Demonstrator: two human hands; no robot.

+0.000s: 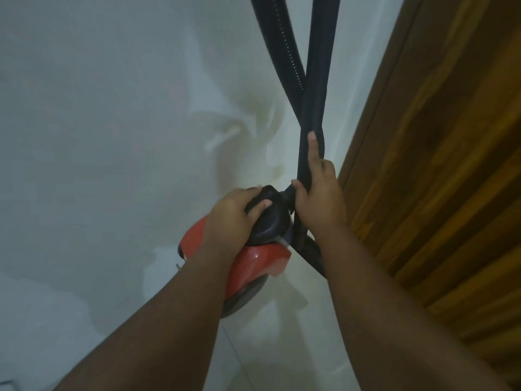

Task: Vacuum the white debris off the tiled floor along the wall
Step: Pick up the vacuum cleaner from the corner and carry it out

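In the lower middle of the frame, the left hand [234, 213] grips the black top housing [267, 221] of a red canister vacuum cleaner [253, 263], with the fingers [260, 206] curled over its edge. This probably steadies or carries the body. Just to its right, the right hand [318, 193] is wrapped around the black hose [315, 94] close to where it enters the canister. Its index finger lies straight up along the hose and the other fingers are curled round it, a grip that would suit seating or guiding the hose. Two runs of hose cross in the upper middle and leave by the top edge, so the nozzle is out of sight.

The canister is the only container here. It is closed, and what it holds cannot be seen.

The pale glossy tiled floor [84, 136] fills the left of the frame, with a tile joint at bottom centre. No white debris can be made out in this blurred view. A wooden door [437, 165] fills the right side.
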